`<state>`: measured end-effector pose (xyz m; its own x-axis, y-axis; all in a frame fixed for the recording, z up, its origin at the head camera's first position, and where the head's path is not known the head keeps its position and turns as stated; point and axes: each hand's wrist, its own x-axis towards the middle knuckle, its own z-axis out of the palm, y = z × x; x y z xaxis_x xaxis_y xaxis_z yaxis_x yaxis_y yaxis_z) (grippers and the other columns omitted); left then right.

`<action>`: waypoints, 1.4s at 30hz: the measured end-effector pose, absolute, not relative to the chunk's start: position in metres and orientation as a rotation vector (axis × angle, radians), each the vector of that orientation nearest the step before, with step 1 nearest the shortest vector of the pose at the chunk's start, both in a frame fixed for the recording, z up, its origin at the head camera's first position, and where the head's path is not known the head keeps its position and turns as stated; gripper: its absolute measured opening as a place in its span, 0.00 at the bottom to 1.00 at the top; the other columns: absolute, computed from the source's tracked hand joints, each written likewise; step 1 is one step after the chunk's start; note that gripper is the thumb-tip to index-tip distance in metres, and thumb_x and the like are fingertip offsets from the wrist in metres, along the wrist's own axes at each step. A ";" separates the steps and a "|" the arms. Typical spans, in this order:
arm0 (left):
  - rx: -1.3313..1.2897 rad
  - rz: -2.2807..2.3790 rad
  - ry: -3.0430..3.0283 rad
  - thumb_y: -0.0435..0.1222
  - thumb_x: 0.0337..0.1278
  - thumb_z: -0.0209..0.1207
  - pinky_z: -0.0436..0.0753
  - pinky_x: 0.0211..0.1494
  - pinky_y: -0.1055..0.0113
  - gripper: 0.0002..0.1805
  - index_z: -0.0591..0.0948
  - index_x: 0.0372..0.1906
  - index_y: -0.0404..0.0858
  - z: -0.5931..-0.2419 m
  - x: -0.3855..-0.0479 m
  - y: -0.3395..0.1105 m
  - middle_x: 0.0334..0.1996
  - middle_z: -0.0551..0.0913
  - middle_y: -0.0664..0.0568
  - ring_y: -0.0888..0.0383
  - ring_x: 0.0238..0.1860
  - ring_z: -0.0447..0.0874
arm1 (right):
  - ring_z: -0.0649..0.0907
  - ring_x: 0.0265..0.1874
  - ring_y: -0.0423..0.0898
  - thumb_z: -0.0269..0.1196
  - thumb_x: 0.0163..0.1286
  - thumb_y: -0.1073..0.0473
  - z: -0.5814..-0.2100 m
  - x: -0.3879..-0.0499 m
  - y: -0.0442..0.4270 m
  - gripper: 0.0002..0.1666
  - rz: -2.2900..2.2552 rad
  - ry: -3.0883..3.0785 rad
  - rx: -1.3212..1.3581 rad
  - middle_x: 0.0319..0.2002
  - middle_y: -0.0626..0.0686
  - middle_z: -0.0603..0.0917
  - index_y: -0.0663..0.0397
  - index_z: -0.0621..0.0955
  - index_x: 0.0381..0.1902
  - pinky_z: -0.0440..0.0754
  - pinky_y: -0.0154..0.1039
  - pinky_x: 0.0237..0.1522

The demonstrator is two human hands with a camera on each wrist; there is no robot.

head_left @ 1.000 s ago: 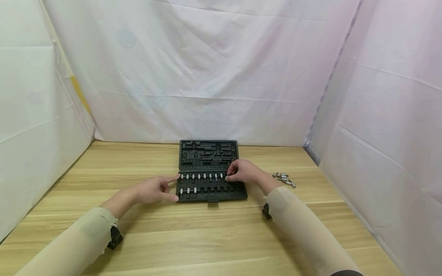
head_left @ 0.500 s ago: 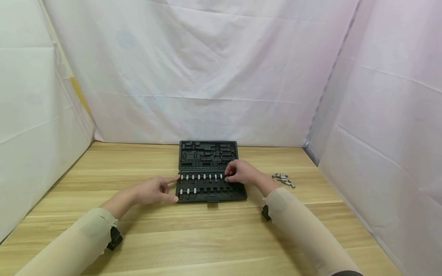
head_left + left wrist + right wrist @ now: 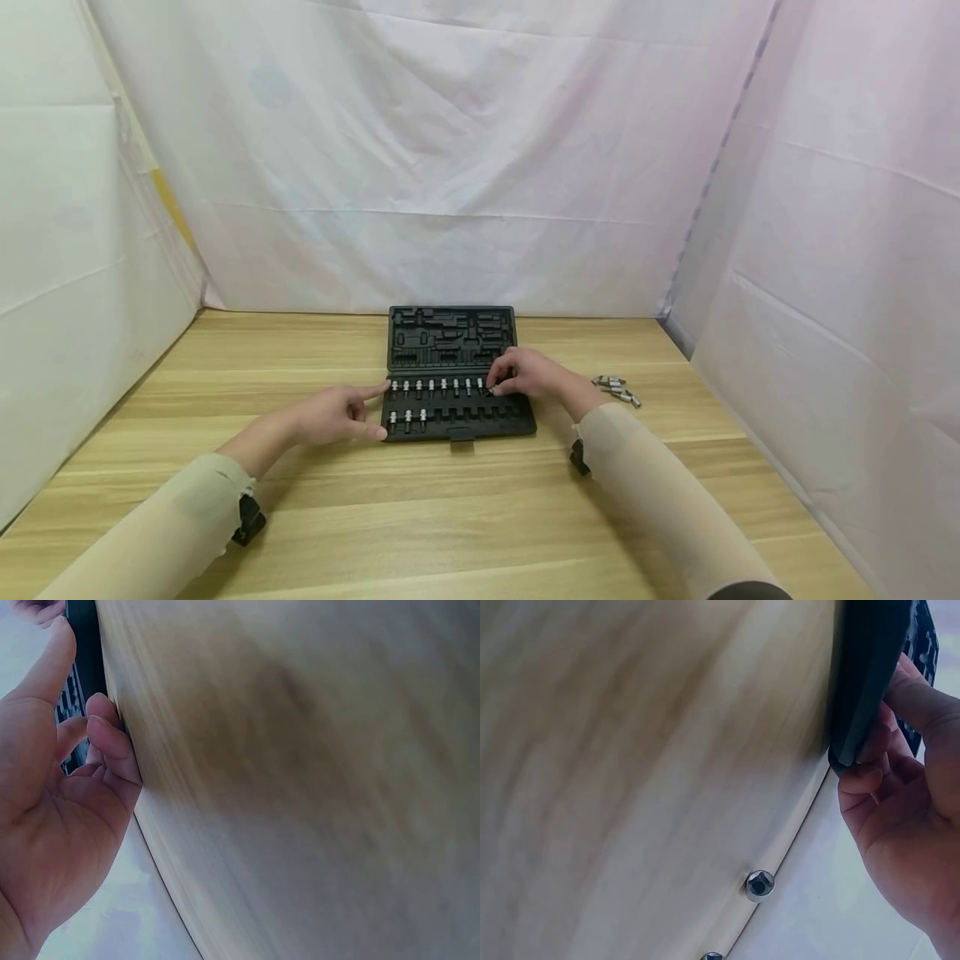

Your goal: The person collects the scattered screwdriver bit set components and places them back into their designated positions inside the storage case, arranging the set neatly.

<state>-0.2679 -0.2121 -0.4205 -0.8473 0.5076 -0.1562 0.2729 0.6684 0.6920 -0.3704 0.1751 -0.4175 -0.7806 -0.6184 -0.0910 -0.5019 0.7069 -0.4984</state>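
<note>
An open black case (image 3: 442, 432) lies on the wooden table, its lid (image 3: 453, 310) laid back. Several silver bits stand along its upper row, and three bits (image 3: 408, 420) fill the left of the lower row. The left hand (image 3: 330, 414) touches the case's left edge with index finger and thumb. At the right end of the upper row, the right hand (image 3: 528, 372) pinches a small bit (image 3: 492, 389) between thumb and index finger. In the right wrist view the case side (image 3: 870, 667) hides that bit.
Several loose silver bits (image 3: 617, 388) lie on the table to the right of the case. White sheets (image 3: 435, 167) hang behind and on both sides of the table (image 3: 375, 517).
Since one second ago the right hand has shifted very slightly left at the upper row. The left hand has stayed at the case's left edge.
</note>
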 end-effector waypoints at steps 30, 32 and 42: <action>0.621 0.974 2.556 0.51 0.67 0.74 0.77 0.35 0.67 0.53 0.61 0.88 0.39 -0.420 -0.268 -0.213 0.34 0.81 0.50 0.58 0.34 0.74 | 0.90 0.54 0.51 0.64 0.84 0.56 -0.410 -0.368 0.194 0.18 -1.319 2.436 -0.655 0.57 0.58 0.83 0.57 0.83 0.66 0.90 0.51 0.60; 0.625 0.970 2.560 0.51 0.67 0.74 0.77 0.35 0.67 0.53 0.61 0.88 0.39 -0.420 -0.268 -0.213 0.34 0.81 0.51 0.58 0.33 0.74 | 0.89 0.54 0.51 0.66 0.83 0.56 -0.410 -0.369 0.194 0.17 -1.293 2.458 -0.652 0.55 0.57 0.85 0.57 0.84 0.64 0.89 0.52 0.60; 0.612 0.977 2.550 0.51 0.67 0.74 0.77 0.35 0.67 0.53 0.61 0.88 0.39 -0.419 -0.267 -0.212 0.34 0.81 0.50 0.58 0.34 0.74 | 0.87 0.60 0.50 0.67 0.83 0.53 -0.407 -0.376 0.186 0.11 -0.903 2.629 -0.709 0.58 0.49 0.91 0.44 0.91 0.57 0.84 0.57 0.67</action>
